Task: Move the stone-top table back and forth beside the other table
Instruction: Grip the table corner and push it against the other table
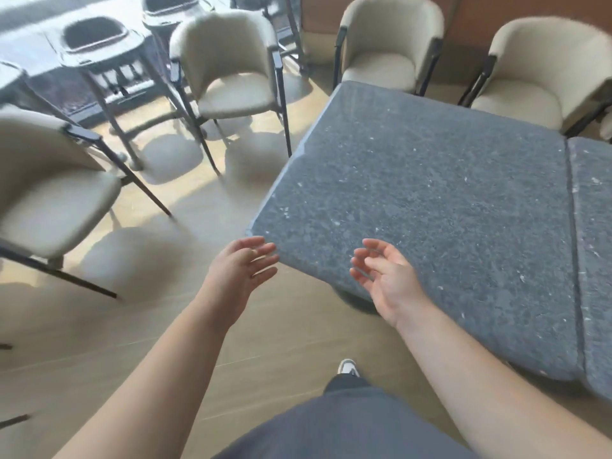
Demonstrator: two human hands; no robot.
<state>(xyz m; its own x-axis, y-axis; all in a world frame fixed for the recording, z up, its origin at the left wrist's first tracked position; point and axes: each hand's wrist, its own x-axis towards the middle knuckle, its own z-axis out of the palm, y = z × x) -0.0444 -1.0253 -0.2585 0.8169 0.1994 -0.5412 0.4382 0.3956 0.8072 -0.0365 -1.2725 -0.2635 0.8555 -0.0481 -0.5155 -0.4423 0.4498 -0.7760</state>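
Adjoining other table point(594, 260) — speckled grey stone-top table point(430, 210)

Both hands point(240, 273) point(385, 279) free, seemingly just off stone-top table point(430, 207) corner.

Stone-top table point(430, 210) just left of other table point(592, 243).

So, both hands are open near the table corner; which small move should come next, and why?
Probably bring both hands onto the near edge of the stone-top table and grip it: the left hand and right hand are open, holding nothing, beside its corner.
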